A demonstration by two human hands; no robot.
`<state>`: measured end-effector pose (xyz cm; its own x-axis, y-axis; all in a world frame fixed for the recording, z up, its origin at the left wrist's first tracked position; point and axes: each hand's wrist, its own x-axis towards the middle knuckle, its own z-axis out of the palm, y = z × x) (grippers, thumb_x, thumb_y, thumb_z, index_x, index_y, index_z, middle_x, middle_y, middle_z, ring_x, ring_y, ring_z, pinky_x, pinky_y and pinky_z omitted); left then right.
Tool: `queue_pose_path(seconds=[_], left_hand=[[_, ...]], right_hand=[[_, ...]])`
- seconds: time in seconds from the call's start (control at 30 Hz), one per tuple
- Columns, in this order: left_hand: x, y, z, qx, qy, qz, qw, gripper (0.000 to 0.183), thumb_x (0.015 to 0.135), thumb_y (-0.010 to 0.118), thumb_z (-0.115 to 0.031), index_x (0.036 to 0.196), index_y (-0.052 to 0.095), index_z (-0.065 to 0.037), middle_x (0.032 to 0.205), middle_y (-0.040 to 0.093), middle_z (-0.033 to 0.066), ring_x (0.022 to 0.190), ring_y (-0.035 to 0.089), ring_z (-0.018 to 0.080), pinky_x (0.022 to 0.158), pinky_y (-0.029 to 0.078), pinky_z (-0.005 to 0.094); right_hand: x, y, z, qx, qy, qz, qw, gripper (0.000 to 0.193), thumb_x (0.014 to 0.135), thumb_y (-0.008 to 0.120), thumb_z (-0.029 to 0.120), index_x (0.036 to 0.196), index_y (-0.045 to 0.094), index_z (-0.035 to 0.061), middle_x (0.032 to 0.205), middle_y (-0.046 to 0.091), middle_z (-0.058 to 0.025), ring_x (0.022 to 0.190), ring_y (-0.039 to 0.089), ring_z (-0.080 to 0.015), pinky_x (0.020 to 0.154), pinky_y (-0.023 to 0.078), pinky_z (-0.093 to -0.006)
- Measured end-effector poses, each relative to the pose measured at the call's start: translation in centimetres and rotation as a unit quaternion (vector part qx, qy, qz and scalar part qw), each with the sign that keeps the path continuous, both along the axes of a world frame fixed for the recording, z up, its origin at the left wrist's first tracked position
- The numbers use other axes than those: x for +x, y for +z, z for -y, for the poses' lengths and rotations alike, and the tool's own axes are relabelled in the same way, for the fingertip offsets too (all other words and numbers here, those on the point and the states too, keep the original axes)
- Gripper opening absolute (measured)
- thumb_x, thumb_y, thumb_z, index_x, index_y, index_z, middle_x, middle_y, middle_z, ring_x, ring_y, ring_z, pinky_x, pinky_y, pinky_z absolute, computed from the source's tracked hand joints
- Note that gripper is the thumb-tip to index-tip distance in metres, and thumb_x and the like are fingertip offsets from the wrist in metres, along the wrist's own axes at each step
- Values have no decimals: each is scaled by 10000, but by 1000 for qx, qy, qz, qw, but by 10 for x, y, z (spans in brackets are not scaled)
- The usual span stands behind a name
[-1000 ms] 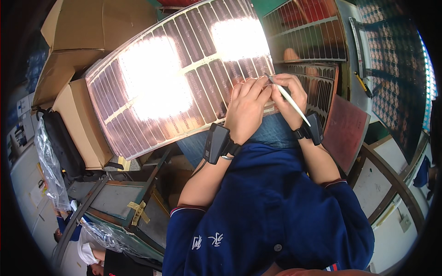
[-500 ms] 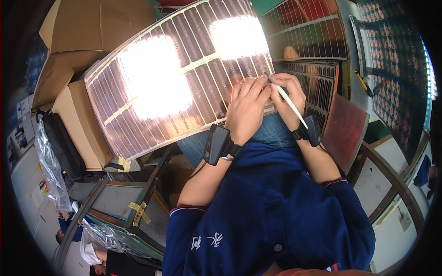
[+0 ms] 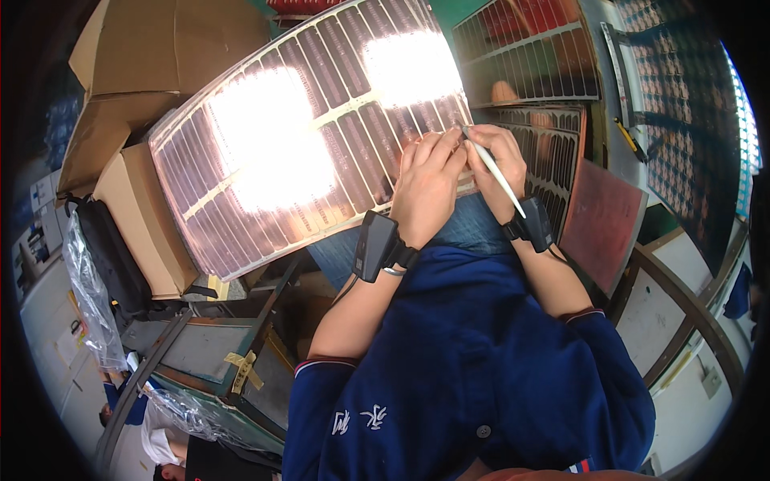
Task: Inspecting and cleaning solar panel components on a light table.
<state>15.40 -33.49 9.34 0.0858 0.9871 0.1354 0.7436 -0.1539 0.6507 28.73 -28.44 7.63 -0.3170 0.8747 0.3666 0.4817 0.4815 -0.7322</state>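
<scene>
A large glossy panel point(image 3: 265, 247) with rows of long dark strips lies tilted before me, with strong glare on it. Near its right-hand edge, my left hand point(image 3: 425, 188) rests on the surface, fingers stretched out and slightly bent. Close beside it, my right hand point(image 3: 501, 164) pinches a slim white pen-shaped tool point(image 3: 504, 183). The tool's dark tip meets the panel by my left fingertips; its other end points back toward my right wrist. The exact contact spot is too small to make out.
More striped panels point(image 3: 553, 128) and a reddish board point(image 3: 601, 224) stand at the right. A yellow-and-black cutter point(image 3: 631, 140) lies beyond them. Cardboard boxes point(image 3: 152, 48), a black bag point(image 3: 112, 256) and clear plastic wrap point(image 3: 90, 280) are at the left. Another person point(image 3: 156, 437) shows at the lower left.
Both hands and the tool have shifted very slightly to the left. The grip on the pen-shaped tool stays the same.
</scene>
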Motion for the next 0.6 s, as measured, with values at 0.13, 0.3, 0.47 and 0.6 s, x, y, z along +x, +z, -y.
queue_pose_path(seconds=[0.13,0.3,0.47,0.6], left_hand=[[0,1,0,-2,-3,6,1000,251,778,553,-23,1024,596,-19,1178,522,104,1099,472,286,934,368,395],[-1,0,0,0,-4,12,1000,252,781,550,-19,1029,594,-21,1178,521,107,1102,472,282,933,369,394],[-2,1,0,-7,-5,11,1000,261,780,551,-20,1038,591,-23,1177,521,106,1102,475,278,935,368,393],[-2,0,0,-5,-5,15,1000,268,780,553,-22,1046,590,-25,1176,523,106,1104,476,279,936,367,392]], right_hand=[[0,0,1,-15,-11,-23,1000,172,718,656,-48,868,578,-15,875,613,-142,792,602,-274,699,491,-317],[0,3,1,-26,-17,-15,999,154,711,657,-39,836,574,-4,864,621,-133,783,609,-263,695,495,-316],[1,6,-2,-38,-6,-19,999,152,710,654,-33,836,576,2,871,622,-131,791,610,-261,702,494,-313],[1,9,-5,-45,5,-7,999,145,710,651,-24,834,583,6,874,622,-126,802,610,-260,712,494,-315]])
